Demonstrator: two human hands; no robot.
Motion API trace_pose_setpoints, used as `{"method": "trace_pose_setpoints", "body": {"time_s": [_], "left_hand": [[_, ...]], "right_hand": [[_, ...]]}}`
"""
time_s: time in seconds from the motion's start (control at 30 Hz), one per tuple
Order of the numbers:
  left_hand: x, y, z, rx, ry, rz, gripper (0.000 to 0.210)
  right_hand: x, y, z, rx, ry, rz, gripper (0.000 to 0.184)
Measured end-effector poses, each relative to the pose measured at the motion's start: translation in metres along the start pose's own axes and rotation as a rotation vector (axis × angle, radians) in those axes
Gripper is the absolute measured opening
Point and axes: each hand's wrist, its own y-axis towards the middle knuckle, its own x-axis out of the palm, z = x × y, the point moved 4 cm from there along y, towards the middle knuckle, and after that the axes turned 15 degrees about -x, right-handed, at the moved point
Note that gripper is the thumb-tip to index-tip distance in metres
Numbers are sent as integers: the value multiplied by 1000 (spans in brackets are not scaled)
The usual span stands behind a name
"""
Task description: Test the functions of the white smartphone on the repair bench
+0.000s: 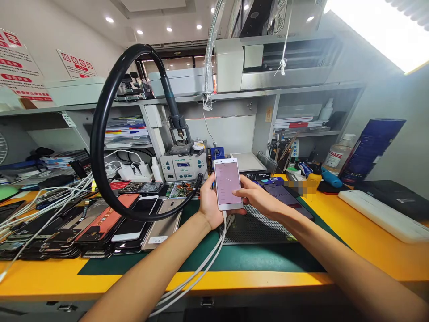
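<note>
A white smartphone (228, 183) with a lit pinkish screen is held upright above the workbench. My left hand (209, 203) wraps round its left side and back from below. At the right edge, my right hand (256, 193) lays its thumb on the lower right of the screen, its other fingers partly hidden behind the phone. A white charging cable (219, 243) runs from the phone's bottom end down toward the bench's front edge. Below the phone lies a dark perforated metal plate (256, 228) on the green mat (197, 264).
Stacks of phones and phone parts (97, 223) cover the left side. A black hose (97, 120) arches over them from the rework station (184, 164). Another smartphone (284, 201) lies right of the plate. A white bar-shaped object (382, 214) and a bottle (338, 154) stand further right.
</note>
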Motion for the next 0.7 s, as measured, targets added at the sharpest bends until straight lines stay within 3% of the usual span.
{"method": "trace_pose_setpoints", "body": {"time_s": [0.7], "left_hand": [[3,-1,-1,-1,5,44,63]], "right_hand": [[0,1,4,-15,-32,-48,55]]}}
